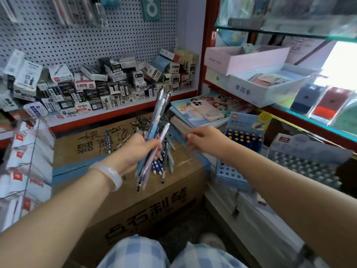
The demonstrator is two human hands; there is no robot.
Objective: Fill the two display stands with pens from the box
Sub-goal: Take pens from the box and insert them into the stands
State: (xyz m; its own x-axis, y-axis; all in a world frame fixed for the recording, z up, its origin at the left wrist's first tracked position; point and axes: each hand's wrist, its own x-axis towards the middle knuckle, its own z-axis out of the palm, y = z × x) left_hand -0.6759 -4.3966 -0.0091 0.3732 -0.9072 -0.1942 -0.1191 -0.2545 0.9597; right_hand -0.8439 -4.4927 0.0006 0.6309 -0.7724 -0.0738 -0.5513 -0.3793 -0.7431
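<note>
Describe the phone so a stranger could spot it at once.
Start at the big cardboard carton in the middle and look up and right to the stack of cartoon-cover books. The phone lies flat on top, camera side up; its plain pink case stands out against the colourful covers.

Left grip (138, 149) curled tight; right grip (204, 139) loosely curled, outstretched.

The back wall is a grey pegboard (81, 37) with packets hanging at its top. Under it runs a white shelf with a red edge (123, 111), crowded with many small boxes (108, 84). On the right stands a red-framed rack (207, 55) with glass shelves (289, 32) that carry flat boxes. Strong daylight (340, 64) comes in at the far right. The floor below looks dark grey.
</note>
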